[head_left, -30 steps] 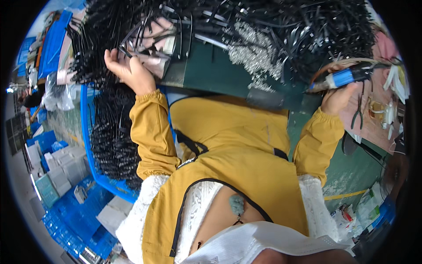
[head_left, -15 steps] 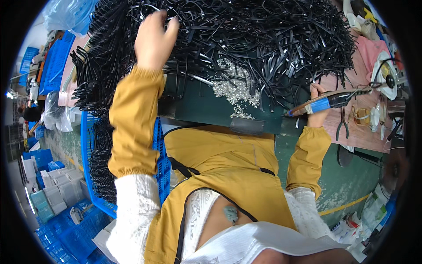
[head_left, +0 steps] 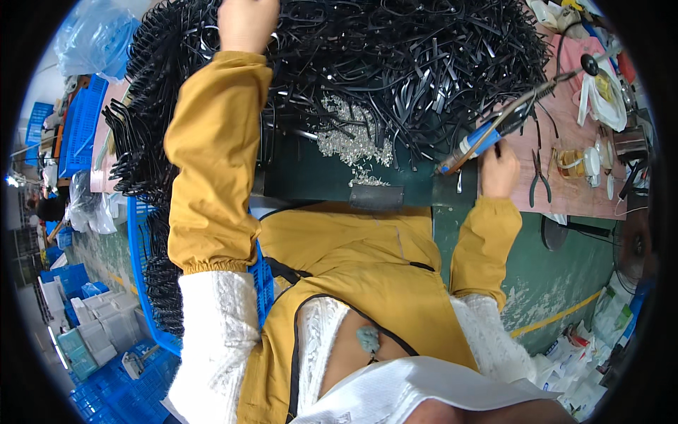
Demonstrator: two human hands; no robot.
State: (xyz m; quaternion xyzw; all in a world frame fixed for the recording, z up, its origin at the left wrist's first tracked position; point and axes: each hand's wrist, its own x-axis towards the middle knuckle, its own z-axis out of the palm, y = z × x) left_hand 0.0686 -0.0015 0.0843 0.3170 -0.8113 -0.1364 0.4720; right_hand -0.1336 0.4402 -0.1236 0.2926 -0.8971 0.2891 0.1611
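The upper edge is cutting off the left hand (head_left: 247, 22) at the heap of black strips (head_left: 452, 63); I can't tell how open its fingers are or what they're holding. The right hand (head_left: 500, 171) is curling close beside a slanting blue-banded tool (head_left: 482, 138), partly hidden, so I can't tell whether it's gripping. Strips are partly covering silver bits (head_left: 353, 141).

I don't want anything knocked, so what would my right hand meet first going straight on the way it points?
Probably the blue-banded tool, slanting just ahead of your right hand; whether they touch is unclear at this depth.
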